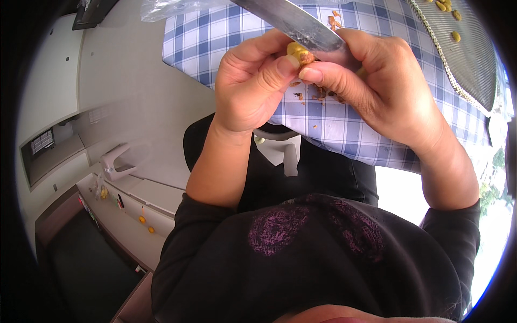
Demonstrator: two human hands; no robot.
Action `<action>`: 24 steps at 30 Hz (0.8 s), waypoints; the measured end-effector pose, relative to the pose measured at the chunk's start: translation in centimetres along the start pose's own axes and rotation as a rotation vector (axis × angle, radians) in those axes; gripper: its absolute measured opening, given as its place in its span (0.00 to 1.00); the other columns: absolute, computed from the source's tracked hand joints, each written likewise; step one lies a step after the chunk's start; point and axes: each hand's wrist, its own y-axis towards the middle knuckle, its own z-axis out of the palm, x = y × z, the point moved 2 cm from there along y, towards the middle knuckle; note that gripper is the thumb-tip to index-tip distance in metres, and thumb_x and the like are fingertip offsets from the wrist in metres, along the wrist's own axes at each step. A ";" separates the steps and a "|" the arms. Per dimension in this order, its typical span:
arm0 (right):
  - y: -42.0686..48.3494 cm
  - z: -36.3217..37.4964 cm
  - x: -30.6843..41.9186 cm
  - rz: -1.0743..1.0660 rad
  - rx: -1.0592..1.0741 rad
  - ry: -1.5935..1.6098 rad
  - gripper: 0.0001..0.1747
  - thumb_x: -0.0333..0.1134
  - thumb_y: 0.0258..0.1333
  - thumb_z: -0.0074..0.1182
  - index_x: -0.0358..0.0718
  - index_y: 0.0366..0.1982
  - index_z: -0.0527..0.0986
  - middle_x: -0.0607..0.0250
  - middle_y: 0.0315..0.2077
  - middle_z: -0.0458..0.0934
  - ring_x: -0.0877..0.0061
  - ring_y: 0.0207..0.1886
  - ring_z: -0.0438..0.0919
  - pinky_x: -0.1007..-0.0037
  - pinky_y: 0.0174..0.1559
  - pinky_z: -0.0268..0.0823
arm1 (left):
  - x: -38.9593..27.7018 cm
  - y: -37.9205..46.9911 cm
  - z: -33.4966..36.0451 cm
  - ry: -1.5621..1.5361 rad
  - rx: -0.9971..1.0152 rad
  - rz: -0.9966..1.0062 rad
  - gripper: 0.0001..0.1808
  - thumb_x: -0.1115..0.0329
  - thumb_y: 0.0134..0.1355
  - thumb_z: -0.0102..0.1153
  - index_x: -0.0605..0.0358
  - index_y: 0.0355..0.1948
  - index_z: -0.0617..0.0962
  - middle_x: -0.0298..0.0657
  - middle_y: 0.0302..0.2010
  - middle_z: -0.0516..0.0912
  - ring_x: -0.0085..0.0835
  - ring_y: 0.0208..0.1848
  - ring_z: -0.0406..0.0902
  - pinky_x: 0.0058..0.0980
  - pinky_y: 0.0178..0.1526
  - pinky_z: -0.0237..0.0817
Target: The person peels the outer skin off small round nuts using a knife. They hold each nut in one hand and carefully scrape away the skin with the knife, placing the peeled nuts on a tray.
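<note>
My left hand (246, 87) pinches a small yellow nut-like piece (295, 49) between thumb and fingers. A brown patch shows on the end of that piece. My right hand (391, 87) grips a broad-bladed kitchen knife (299, 24) near the rear of its blade; the handle is hidden by the hand. The steel blade slants to the upper left, just above the yellow piece. My right thumb tip lies close against the brown end. Beneath the hands, brown peel scraps (320, 93) lie on a blue-and-white checked tablecloth (347, 125).
At the upper right stands a mesh tray (464, 68) with a braided rim, holding several yellow pieces (456, 36). More brown scraps (333, 20) lie beyond the knife. Clear plastic (161, 10) hangs at the table's far left edge. A whitish object (278, 149) is below the near edge.
</note>
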 end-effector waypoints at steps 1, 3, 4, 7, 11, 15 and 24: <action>0.0 -0.1 0.2 -0.026 -0.023 -0.054 0.19 0.41 0.54 0.64 0.30 0.32 0.74 0.62 0.19 0.79 0.78 0.21 0.79 0.79 0.25 0.68 | 0.0 0.0 0.0 0.021 -0.003 -0.001 0.17 0.78 0.65 0.52 0.67 0.55 0.74 0.47 0.48 0.81 0.32 0.50 0.79 0.31 0.56 0.71; 0.1 -0.3 0.6 -0.087 -0.074 -0.174 0.21 0.43 0.52 0.64 0.31 0.32 0.74 0.61 0.20 0.79 0.73 0.22 0.80 0.77 0.25 0.69 | 0.0 0.0 0.1 0.089 0.004 0.038 0.15 0.77 0.65 0.53 0.68 0.53 0.75 0.47 0.47 0.82 0.31 0.50 0.79 0.31 0.57 0.70; 0.0 -0.4 0.9 -0.122 -0.103 -0.239 0.21 0.44 0.50 0.65 0.32 0.33 0.74 0.60 0.20 0.78 0.71 0.22 0.80 0.76 0.25 0.69 | 0.1 -0.1 0.1 0.104 -0.012 0.027 0.14 0.76 0.66 0.52 0.68 0.52 0.76 0.47 0.47 0.82 0.31 0.49 0.79 0.31 0.56 0.71; 0.3 -0.9 1.1 -0.201 -0.120 -0.333 0.22 0.46 0.47 0.65 0.34 0.33 0.74 0.60 0.21 0.77 0.66 0.22 0.79 0.73 0.25 0.69 | 0.0 -0.1 -0.1 0.130 0.022 -0.008 0.13 0.72 0.68 0.49 0.66 0.51 0.77 0.48 0.49 0.80 0.35 0.50 0.78 0.33 0.54 0.71; 0.6 -1.0 1.2 -0.275 -0.117 -0.365 0.22 0.46 0.45 0.66 0.36 0.33 0.75 0.62 0.21 0.75 0.66 0.21 0.77 0.71 0.24 0.68 | -0.4 -0.1 -0.1 0.188 0.117 -0.070 0.15 0.67 0.71 0.44 0.64 0.51 0.78 0.51 0.54 0.77 0.43 0.53 0.76 0.37 0.53 0.71; 0.4 -1.2 1.2 -0.298 -0.133 -0.442 0.19 0.45 0.43 0.67 0.38 0.28 0.75 0.64 0.18 0.73 0.67 0.19 0.75 0.70 0.22 0.66 | -0.1 -0.2 0.6 0.383 -0.024 -0.002 0.15 0.69 0.69 0.49 0.73 0.46 0.79 0.50 0.42 0.82 0.28 0.34 0.79 0.25 0.40 0.72; -0.2 -0.6 0.6 -0.398 -0.210 -0.512 0.16 0.41 0.40 0.68 0.40 0.25 0.74 0.67 0.17 0.73 0.70 0.19 0.74 0.71 0.21 0.66 | -0.4 0.0 1.2 0.326 -0.063 0.009 0.15 0.73 0.68 0.48 0.76 0.48 0.78 0.52 0.44 0.81 0.29 0.35 0.80 0.24 0.39 0.73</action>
